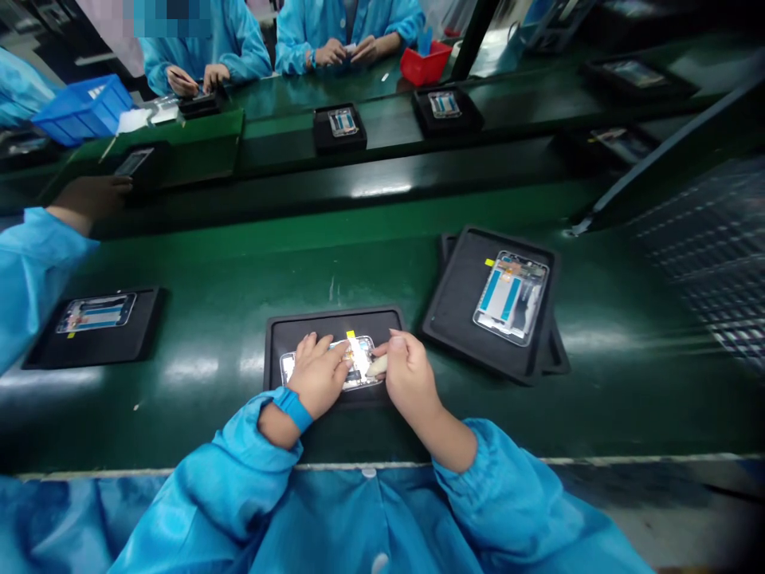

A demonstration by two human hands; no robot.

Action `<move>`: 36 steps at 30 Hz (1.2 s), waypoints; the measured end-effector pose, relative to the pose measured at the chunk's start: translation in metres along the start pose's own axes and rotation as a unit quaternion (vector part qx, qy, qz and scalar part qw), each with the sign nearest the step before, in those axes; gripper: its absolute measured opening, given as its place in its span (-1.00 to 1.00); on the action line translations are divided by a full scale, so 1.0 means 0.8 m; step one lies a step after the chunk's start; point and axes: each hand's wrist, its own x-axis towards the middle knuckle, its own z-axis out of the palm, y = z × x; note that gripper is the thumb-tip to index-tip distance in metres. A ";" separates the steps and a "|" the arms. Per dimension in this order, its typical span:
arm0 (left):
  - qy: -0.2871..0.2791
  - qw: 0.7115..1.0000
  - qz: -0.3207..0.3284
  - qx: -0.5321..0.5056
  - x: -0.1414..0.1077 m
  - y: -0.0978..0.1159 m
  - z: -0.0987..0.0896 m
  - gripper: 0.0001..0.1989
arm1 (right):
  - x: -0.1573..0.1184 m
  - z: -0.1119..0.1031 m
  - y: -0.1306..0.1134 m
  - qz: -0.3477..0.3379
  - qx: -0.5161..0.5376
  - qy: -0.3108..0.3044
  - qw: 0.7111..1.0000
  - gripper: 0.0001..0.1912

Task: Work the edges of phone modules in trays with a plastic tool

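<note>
A phone frame (pixel 361 368) with its inner parts showing lies in a black tray (pixel 335 315) at the bench's near edge. Across its left half rests my left hand (pixel 321 373), fingers spread and pressed flat, hiding much of the frame; a blue band circles that wrist. My right hand (pixel 409 371) is closed around a pale, blunt-tipped tool (pixel 378 366), whose kind I cannot make out. The tool's tip touches or hovers just over the frame's right end. Beside it, a yellow tab (pixel 351 335) sticks out past the frame's upper edge.
Stacked black trays (pixel 454 319) stand to the right, the top one bearing another phone frame (pixel 512 297). Another tray (pixel 137 343) is at left, near a co-worker's arm (pixel 36 263). Beyond runs a conveyor (pixel 268 187); co-workers, a red bin (pixel 425 64) and a blue crate (pixel 87 110) are behind.
</note>
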 end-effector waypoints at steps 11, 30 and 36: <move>-0.022 0.999 -0.009 -0.024 0.009 -0.005 -0.004 -0.82 | 0.001 0.001 -0.001 0.007 -0.007 -0.001 1.000 -0.59; 0.100 0.991 0.087 0.028 -0.005 -0.009 0.006 -0.80 | 0.017 0.016 -0.023 -0.005 0.043 -0.005 0.999 -0.57; 0.127 0.984 0.105 0.069 -0.003 -0.007 0.010 -0.82 | 0.020 0.033 -0.008 -0.109 0.025 0.041 0.993 -0.68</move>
